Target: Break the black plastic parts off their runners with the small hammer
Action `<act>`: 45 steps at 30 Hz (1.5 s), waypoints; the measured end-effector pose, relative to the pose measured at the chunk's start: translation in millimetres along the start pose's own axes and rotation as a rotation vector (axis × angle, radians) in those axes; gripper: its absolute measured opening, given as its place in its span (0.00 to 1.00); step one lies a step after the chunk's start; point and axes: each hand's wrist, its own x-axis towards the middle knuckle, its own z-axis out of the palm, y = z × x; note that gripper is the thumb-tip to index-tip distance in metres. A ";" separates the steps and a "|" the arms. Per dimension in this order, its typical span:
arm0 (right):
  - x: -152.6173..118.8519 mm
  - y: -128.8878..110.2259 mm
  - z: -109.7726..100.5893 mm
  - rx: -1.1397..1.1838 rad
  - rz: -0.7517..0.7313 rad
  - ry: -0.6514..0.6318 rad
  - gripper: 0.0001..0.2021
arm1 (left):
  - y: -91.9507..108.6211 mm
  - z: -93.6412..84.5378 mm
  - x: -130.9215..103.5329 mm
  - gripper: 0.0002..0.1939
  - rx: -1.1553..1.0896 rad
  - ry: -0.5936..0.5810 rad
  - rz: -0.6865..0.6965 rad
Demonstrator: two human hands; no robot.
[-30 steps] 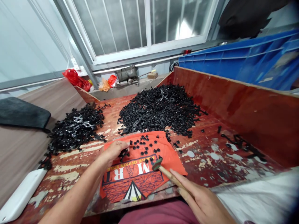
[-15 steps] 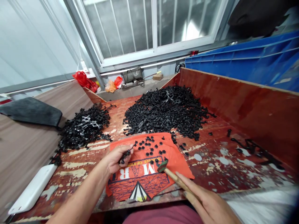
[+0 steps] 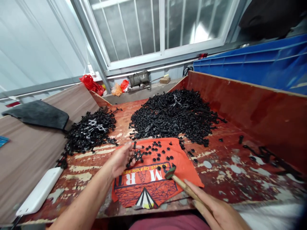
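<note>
L. hand pinches a black plastic sprue, a spiky branched frame w/ small round nubs, lifted just above the near-left edge of the orange cloth. R. hand, near right, is wrapped round the pale wooden handle of a small hammer; its dark green head rests on the cloth's right part. Cloth: thin, printed w/ white letters and a triangle, flat on a worn red board w/ chipped paint; loose black round caps dot its far half. Far centre: big heap of the same black bits, touching the cloth's far edge. Far left: smaller pile of tangled sprues. Right: raised red wall, blue crate behind it. Near left: white slab; black mat on the brown top beyond.
</note>
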 end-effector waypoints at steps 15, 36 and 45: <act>-0.6 3.4 1.1 -0.015 -0.005 -0.006 0.24 | -2.8 -0.4 -7.4 0.17 0.009 0.010 0.017; 37.1 -47.7 24.7 -0.582 -0.343 0.216 0.18 | -12.1 22.9 -79.9 0.07 -0.537 0.456 0.560; 68.4 -83.3 45.8 -0.433 -0.460 0.229 0.12 | -25.6 44.7 -97.2 0.15 -0.445 0.421 0.513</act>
